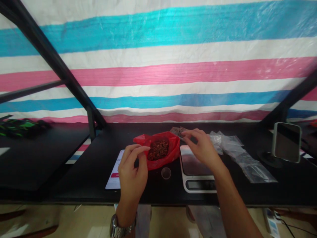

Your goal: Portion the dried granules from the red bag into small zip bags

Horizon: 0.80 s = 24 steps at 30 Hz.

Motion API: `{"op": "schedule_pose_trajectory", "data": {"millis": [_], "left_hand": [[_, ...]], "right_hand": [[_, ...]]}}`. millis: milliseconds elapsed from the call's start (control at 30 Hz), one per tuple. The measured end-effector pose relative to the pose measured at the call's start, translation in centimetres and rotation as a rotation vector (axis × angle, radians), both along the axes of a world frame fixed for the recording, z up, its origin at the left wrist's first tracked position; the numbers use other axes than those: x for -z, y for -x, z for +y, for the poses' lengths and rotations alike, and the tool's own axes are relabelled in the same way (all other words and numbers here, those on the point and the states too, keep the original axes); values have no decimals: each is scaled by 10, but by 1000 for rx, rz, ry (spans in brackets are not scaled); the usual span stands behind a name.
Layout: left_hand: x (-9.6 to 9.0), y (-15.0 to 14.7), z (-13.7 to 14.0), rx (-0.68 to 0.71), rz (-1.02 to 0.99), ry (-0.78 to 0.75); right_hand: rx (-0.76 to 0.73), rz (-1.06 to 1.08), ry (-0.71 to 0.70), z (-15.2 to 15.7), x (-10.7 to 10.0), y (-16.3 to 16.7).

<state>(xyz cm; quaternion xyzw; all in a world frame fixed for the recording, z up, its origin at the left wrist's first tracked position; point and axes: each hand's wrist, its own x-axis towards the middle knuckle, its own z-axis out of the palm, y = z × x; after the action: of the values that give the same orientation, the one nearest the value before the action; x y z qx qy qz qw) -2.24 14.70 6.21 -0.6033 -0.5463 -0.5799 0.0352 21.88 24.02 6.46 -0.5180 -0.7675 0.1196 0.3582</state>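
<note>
A red plastic bag (174,145) lies spread on the black table, with small reddish-brown pieces (159,149) heaped in it. My left hand (133,167) hovers at the bag's left edge, fingers bent and thumb apart, with nothing visible in it. Over the back of a white kitchen scale (187,185), my right hand (201,147) reaches left with fingers and thumb apart. Its fingertips are close to a small clear bag with dark contents (176,131); whether they touch it I cannot tell. Between red bag and scale stands a small clear cup (166,173).
A lit phone (113,181) lies partly behind my left hand. Several clear plastic bags (257,172) overlap in a row right of the scale. Farther right, a phone on a stand (287,142) rises from the table. Black frame bars (59,69) slant up at both sides.
</note>
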Motion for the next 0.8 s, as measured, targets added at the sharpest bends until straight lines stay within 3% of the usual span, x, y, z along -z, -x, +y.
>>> {"op": "schedule_pose_trajectory", "data": {"millis": [133, 233, 333, 500, 800], "left_hand": [[-1, 1, -2, 3, -18, 0], [-2, 4, -4, -2, -15, -9], [-1, 7, -5, 1, -20, -6], [0, 11, -6, -3, -25, -14], [1, 12, -7, -13, -25, 0]], "right_hand": [[-116, -28, 17, 1, -8, 41], [21, -159, 75, 20, -7, 35], [190, -339, 221, 38, -1, 21], [182, -431, 388, 45, 13, 23], [355, -558, 414, 49, 12, 17]]}}
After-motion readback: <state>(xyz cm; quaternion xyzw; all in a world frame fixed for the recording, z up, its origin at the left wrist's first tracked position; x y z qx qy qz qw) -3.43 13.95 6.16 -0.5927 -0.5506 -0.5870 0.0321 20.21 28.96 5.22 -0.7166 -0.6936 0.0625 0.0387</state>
